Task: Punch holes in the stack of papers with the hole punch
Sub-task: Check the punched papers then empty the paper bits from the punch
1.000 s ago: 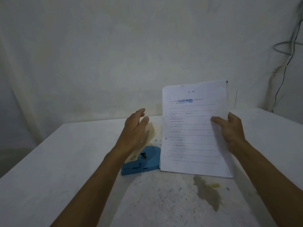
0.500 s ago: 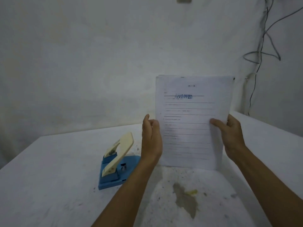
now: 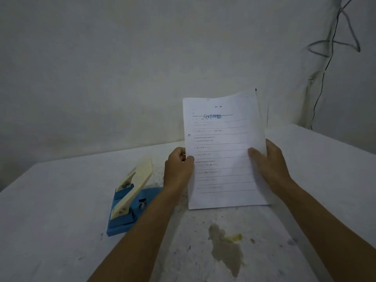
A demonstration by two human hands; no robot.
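Both hands, left [image 3: 178,169] and right [image 3: 270,162], gripped the papers [image 3: 223,151] upright; the left forearm hid part of the hole punch [image 3: 130,200].

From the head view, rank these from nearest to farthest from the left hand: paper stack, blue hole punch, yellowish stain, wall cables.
1. White printed paper stack, gripped in the left hand.
2. Blue hole punch with cream lever, just left.
3. Yellowish table stain, nearer the camera, right.
4. Dark wall cables, far upper right.

Blue hole punch with raised cream lever [image 3: 130,198] blocks the white table [image 3: 50,210] at nine o'clock; three o'clock lies open.
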